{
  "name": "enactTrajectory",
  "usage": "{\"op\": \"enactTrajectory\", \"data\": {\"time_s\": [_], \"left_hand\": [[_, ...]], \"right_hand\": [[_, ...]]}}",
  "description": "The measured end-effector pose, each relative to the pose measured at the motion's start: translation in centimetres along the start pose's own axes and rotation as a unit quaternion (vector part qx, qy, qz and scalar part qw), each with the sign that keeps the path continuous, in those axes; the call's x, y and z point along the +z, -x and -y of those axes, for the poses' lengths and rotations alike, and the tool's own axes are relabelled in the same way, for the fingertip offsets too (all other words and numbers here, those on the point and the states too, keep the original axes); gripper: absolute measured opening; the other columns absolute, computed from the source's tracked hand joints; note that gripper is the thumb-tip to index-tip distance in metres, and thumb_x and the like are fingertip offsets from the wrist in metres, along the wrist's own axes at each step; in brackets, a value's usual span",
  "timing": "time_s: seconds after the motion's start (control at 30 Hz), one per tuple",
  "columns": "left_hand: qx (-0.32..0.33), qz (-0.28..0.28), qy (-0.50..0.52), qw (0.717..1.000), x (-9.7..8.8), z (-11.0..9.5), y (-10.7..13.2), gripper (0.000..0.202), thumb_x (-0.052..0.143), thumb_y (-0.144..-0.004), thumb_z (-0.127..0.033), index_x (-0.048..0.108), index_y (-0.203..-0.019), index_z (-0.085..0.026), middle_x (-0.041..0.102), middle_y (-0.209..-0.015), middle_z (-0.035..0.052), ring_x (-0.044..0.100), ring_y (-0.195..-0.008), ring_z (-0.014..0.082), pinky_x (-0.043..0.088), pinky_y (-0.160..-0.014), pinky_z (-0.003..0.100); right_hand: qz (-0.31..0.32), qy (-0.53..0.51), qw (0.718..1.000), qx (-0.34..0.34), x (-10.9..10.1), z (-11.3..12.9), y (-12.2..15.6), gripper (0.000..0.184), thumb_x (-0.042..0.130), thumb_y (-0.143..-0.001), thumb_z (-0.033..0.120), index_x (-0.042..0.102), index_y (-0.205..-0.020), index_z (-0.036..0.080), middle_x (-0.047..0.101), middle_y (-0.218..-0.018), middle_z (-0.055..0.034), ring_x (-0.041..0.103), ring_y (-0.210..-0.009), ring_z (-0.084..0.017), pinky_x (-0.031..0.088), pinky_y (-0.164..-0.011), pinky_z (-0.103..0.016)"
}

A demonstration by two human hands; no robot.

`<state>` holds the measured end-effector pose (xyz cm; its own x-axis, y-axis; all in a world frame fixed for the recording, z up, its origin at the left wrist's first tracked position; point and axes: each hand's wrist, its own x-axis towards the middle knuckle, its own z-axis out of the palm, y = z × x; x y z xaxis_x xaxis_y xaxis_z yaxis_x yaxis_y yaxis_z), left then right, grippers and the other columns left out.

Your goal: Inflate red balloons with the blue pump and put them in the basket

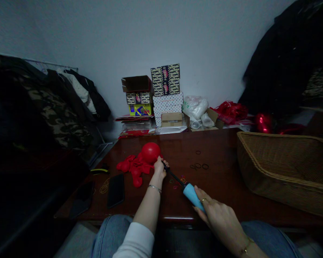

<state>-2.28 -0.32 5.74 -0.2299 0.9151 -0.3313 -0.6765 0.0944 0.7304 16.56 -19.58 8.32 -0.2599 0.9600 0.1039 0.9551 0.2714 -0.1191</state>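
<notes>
My right hand (214, 211) is wrapped round the light blue barrel of a balloon pump (192, 196). The pump's thin black rod runs up and left to my left hand (159, 167), whose fingers are closed at its far end, around the nozzle and what looks like a balloon's neck. A round, partly inflated red balloon (150, 152) sits just beyond those fingers. Left of it lies a heap of limp red balloons (136, 167) on the dark wooden table (220, 154). The exact grip of my left fingers is partly hidden.
A wicker basket (280, 175) stands at right. Black rings (197, 166) and small coloured bands (175, 187) lie mid-table; two dark phones (115, 190) and a yellow-black tool (100, 171) at left. Stacked boxes (165, 80) and a plastic bag (196, 106) line the wall.
</notes>
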Motion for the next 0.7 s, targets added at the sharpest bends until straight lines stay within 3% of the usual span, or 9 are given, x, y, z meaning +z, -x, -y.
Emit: {"op": "enactTrajectory", "data": {"time_s": [0.23, 0.5, 0.7], "left_hand": [[-0.006, 0.010, 0.015, 1.000, 0.1, 0.7, -0.1, 0.028, 0.040, -0.090, -0.036, 0.038, -0.069, -0.019, 0.035, -0.047, -0.0062, 0.034, -0.035, 0.0061, 0.026, -0.038, 0.017], [-0.028, 0.039, -0.003, 0.999, 2.0, 2.2, 1.7, 0.028, 0.042, -0.089, -0.040, 0.038, -0.070, -0.019, 0.035, -0.049, -0.0061, 0.034, -0.036, 0.0061, 0.026, -0.037, 0.017], [-0.031, 0.032, -0.017, 0.999, 2.1, 2.1, 1.8, 0.028, 0.042, -0.089, -0.039, 0.038, -0.070, -0.019, 0.036, -0.048, -0.0059, 0.035, -0.036, 0.0070, 0.028, -0.038, 0.018]], "right_hand": [[0.021, 0.011, 1.000, 0.014, -0.9, 0.1, -0.2, 0.049, 0.034, -0.089, 0.029, 0.036, -0.137, 0.019, 0.048, -0.134, -0.0085, 0.066, -0.088, -0.020, 0.055, -0.070, -0.033], [-0.016, 0.043, 0.999, 0.030, -0.7, 2.0, -4.2, 0.051, 0.036, -0.089, 0.037, 0.035, -0.137, 0.018, 0.053, -0.128, -0.0137, 0.067, -0.075, -0.020, 0.051, -0.061, -0.029], [-0.027, 0.047, 0.998, 0.032, -0.3, 3.2, -6.5, 0.051, 0.038, -0.088, 0.037, 0.037, -0.135, 0.016, 0.058, -0.121, -0.0148, 0.067, -0.075, -0.021, 0.050, -0.059, -0.030]]}}
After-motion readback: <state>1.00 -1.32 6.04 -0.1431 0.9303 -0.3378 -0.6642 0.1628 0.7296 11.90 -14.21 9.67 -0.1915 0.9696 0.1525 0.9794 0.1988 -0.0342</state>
